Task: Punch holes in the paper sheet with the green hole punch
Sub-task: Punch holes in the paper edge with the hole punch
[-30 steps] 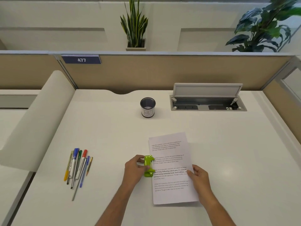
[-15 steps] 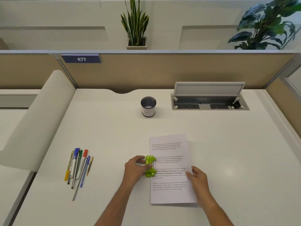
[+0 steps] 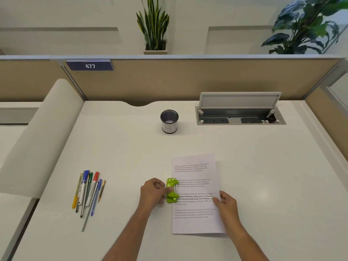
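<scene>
Two hands work at our white desk (image 3: 263,176). Our left hand (image 3: 153,192) pinches the green hole punch (image 3: 172,190), seated on the left long edge of the paper sheet (image 3: 195,193), about midway along, so the holes land in the margin. Our right hand (image 3: 227,205) rests fingers-down on the sheet's right edge, seemingly to stop it sliding. Pens (image 3: 88,189) lie well to the left.

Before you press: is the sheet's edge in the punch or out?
In: the green hole punch overlaps the paper sheet at its left edge, covering line starts.
</scene>
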